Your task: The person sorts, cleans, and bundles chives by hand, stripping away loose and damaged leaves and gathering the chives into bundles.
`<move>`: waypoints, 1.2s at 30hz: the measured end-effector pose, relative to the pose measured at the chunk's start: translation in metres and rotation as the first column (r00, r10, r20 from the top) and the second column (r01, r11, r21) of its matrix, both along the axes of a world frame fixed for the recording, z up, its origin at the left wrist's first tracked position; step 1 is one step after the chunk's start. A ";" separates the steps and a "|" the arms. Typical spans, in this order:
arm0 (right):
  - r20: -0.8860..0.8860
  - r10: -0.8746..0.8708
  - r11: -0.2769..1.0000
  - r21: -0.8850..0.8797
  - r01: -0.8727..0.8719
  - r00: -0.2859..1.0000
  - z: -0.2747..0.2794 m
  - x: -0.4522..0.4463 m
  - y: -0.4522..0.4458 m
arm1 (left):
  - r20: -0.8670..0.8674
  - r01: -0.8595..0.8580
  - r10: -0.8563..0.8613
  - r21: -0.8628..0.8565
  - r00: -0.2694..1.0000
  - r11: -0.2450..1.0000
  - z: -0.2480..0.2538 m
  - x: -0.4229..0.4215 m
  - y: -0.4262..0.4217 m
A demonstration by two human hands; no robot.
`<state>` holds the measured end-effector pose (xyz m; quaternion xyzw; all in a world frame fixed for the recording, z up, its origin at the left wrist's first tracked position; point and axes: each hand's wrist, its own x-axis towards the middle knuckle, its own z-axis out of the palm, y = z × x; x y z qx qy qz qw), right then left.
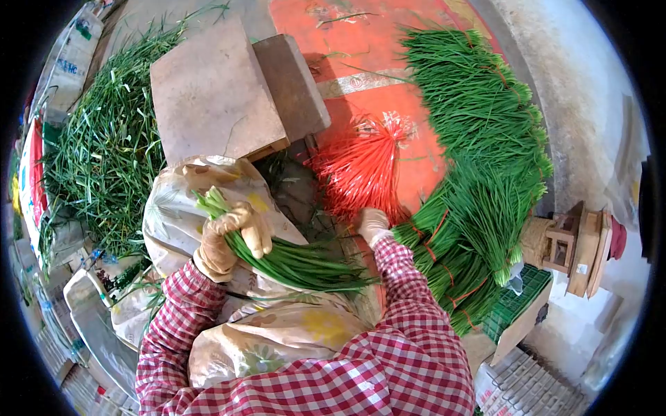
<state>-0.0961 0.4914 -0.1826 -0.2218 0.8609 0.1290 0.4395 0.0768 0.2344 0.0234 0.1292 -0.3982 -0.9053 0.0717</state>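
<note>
My left hand (234, 239), in a tan glove, is wrapped round a bunch of long green stalks (298, 265) near their pale ends, over my lap. The leafy ends trail to the right. My right hand (372, 220), in a pale glove, touches the lower edge of a bundle of red plastic ties (361, 163); its fingertips are hidden among the strands. The ties fan out on an orange-red mat (423, 170). Just right of that hand lie green bunches bound with red ties (444, 256).
A large pile of green bunches (472, 104) runs along the right side. Loose green leaves (104, 152) are heaped at the left. A board-topped block (215, 90) stands ahead, a green crate (517, 301) at the lower right, and a small wooden stool (586, 249) beyond.
</note>
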 end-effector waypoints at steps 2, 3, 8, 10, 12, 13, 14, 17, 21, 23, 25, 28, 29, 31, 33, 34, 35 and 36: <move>-0.233 -0.363 0.907 -0.308 0.286 0.902 0.010 -0.005 0.005 | 0.049 0.028 -0.030 0.043 0.998 0.999 -0.002 0.002 -0.002; -0.345 -0.352 0.867 -0.471 0.164 0.870 -0.025 -0.007 0.017 | 0.091 0.060 -0.067 0.082 0.994 0.995 -0.002 0.004 0.000; -0.540 -0.214 0.886 -0.459 -0.072 0.814 -0.059 -0.016 -0.009 | 0.289 -0.034 -0.004 0.129 0.957 0.991 0.006 -0.001 0.002; -0.491 0.088 0.922 -0.288 -0.257 0.867 -0.057 -0.017 -0.019 | 0.205 0.061 -0.084 0.114 0.975 0.992 0.009 -0.004 0.000; -0.589 0.192 0.883 -0.245 -0.400 0.785 -0.080 -0.013 -0.014 | 0.168 0.052 -0.074 0.131 0.983 0.990 0.000 -0.002 0.001; -0.607 0.267 0.850 -0.218 -0.480 0.748 -0.079 -0.013 -0.014 | 0.118 0.082 -0.097 0.130 0.988 0.988 0.000 -0.002 -0.001; -0.626 0.339 0.808 -0.189 -0.558 0.702 -0.078 -0.016 -0.015 | 0.065 0.110 -0.118 0.126 0.991 0.986 -0.001 -0.003 -0.001; -0.586 0.329 0.886 -0.080 -0.457 0.741 -0.087 -0.028 -0.013 | 0.134 0.101 -0.109 0.068 0.985 0.993 0.005 -0.005 -0.001; -0.610 0.271 0.797 -0.292 -0.529 0.745 -0.034 -0.065 0.015 | 0.173 0.063 -0.073 0.063 0.982 0.996 0.005 -0.005 0.000; -0.758 0.419 0.747 -0.025 -0.665 0.500 -0.013 -0.078 0.021 | 0.100 0.072 -0.084 0.115 0.991 0.991 0.007 -0.009 0.002; -0.691 0.368 0.890 0.068 -0.451 0.622 0.020 -0.099 0.020 | 0.123 0.084 -0.094 0.079 0.988 0.993 0.007 -0.009 0.002; -0.852 0.291 0.858 0.031 -0.513 0.435 0.055 -0.128 0.036 | 0.138 0.108 -0.113 0.041 0.984 0.993 0.004 -0.008 0.002; -0.854 0.287 0.858 0.029 -0.512 0.434 0.057 -0.129 0.033 | 0.123 0.116 -0.120 0.038 0.985 0.993 0.003 -0.008 0.001; -0.810 -0.427 0.711 -0.575 -0.405 0.401 0.068 -0.130 0.020 | 0.123 0.108 -0.112 0.036 0.986 0.993 0.006 -0.007 0.001; -0.437 -0.690 0.546 -0.838 0.018 0.577 0.082 -0.099 0.002 | 0.116 0.092 -0.096 0.039 0.989 0.995 0.007 -0.009 0.001; -0.720 -0.060 0.984 -0.161 -0.082 0.691 0.062 -0.061 0.000 | 0.122 0.105 -0.113 0.067 0.986 0.992 0.009 -0.010 0.002; -0.522 0.648 0.761 0.475 -0.442 0.555 0.042 -0.024 -0.003 | 0.129 0.112 -0.123 0.089 0.984 0.990 0.012 -0.007 0.001; -0.311 0.590 0.806 0.286 -0.518 0.745 0.006 -0.005 0.014 | 0.201 0.094 -0.125 0.160 0.972 0.983 0.004 -0.002 0.000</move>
